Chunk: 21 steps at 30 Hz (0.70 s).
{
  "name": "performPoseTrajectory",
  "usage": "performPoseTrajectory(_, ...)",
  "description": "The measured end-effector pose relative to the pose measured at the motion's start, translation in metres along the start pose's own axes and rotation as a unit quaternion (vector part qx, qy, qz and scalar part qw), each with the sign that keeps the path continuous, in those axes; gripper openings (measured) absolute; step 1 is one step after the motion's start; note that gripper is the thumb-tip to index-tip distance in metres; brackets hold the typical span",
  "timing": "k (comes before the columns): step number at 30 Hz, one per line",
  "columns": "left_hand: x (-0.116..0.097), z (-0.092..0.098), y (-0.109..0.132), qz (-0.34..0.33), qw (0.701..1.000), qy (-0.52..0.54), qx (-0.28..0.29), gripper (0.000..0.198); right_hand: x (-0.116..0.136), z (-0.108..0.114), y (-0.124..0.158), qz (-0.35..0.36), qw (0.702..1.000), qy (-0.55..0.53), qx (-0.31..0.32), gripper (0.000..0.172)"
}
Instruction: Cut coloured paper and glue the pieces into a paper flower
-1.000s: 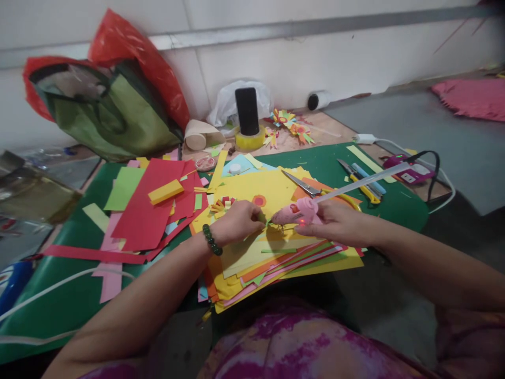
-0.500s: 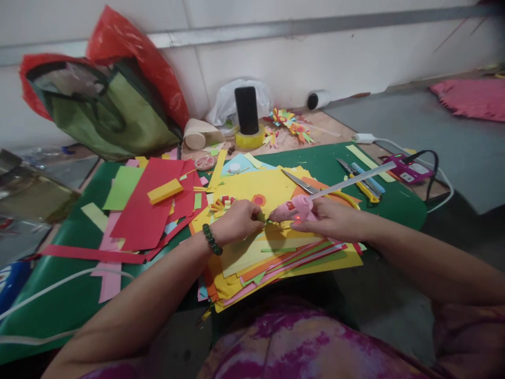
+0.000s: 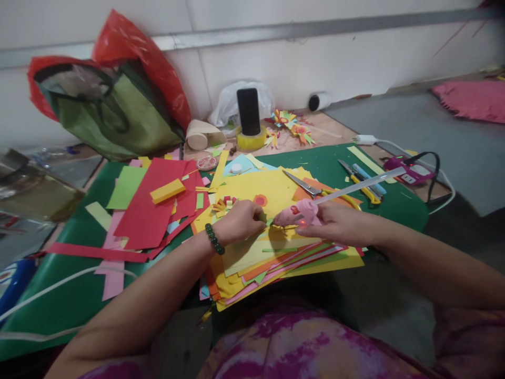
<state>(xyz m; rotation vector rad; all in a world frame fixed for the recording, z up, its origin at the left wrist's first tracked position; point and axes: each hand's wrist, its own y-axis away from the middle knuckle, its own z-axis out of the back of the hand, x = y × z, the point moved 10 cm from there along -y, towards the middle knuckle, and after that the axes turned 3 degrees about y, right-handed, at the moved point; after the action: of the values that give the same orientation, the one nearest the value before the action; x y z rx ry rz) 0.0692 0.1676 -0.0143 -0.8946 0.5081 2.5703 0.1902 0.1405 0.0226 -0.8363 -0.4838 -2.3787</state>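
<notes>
Pink glue gun (image 3: 295, 214) low over the paper stack (image 3: 278, 184), nozzle toward nine o'clock, small red light glowing on its body. Clear glue stick (image 3: 361, 186) juts from its back between two and three. Right hand (image 3: 341, 223) closed around the gun's handle. Left hand (image 3: 242, 222) at nine, thumb and finger pinched on a small green paper piece (image 3: 270, 222), mostly hidden, just beside the nozzle. Beaded bracelet (image 3: 214, 238) on the left wrist.

Clock read from the gun, twelve at the top of the view. Orange-red paper disc (image 3: 260, 200) at ten, on the yellow sheet. Scissors (image 3: 302, 182) at twelve, near. Little cut strips (image 3: 223, 205) at nine, by the left hand; farther on the same line, red sheets (image 3: 145, 216). Yellow-handled cutter (image 3: 369, 196) and purple device (image 3: 410, 171) between two and three. Paper flowers (image 3: 292, 123) at twelve, well apart. Phone (image 3: 249, 111) at eleven, upright at a yellow tape roll (image 3: 251, 140). Green bag (image 3: 122, 116) at ten.
</notes>
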Motion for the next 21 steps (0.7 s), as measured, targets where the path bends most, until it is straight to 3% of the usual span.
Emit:
performPoseTrajectory(2,0.000,0.000,0.000,0.001,1.000,0.003,0.001,0.012,0.003,-0.004,0.001,0.014,1.000,-0.001,0.021,0.037)
performPoseTrajectory(8,0.002,0.000,0.001,0.022,1.000,-0.008,0.005,0.011,-0.018,-0.003,-0.002,-0.086,0.995,0.051,0.002,0.045)
performPoseTrajectory(11,0.001,-0.001,0.001,0.025,1.000,-0.014,0.011,0.011,-0.014,-0.004,-0.002,-0.072,0.996,0.044,0.011,0.043)
performPoseTrajectory(15,0.000,-0.002,0.001,0.017,1.000,-0.015,0.017,0.012,0.001,-0.006,-0.001,-0.001,1.000,0.003,0.027,0.037)
performPoseTrajectory(21,0.000,-0.002,0.000,0.017,1.000,-0.014,0.017,0.012,-0.016,-0.004,-0.001,-0.066,0.997,0.043,0.003,0.045)
